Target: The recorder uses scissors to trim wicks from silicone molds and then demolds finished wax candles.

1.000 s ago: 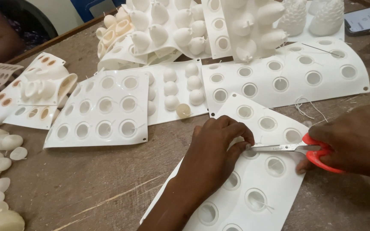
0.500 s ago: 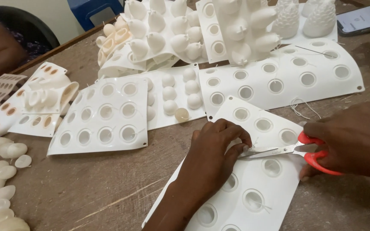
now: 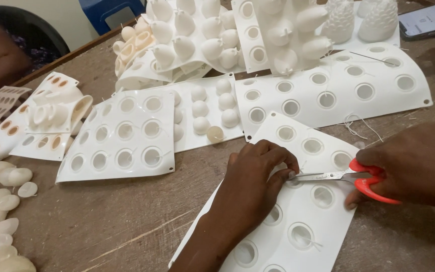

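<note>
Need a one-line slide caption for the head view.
Left hand steadies a white mould sheet while right hand works red scissors at it.

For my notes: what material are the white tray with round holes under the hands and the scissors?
The white flat mould sheet with round cavities looks like matte silicone or soft plastic, since neighbouring sheets curl. The red-handled scissors show shiny metal blades and glossy plastic handles.

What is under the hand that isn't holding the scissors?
The left hand rests on a white mould sheet with round cups, lying on the wooden table. Thin wicks poke from the uncovered cups. The hand covers at least one cup; what it pinches stays hidden.
</note>
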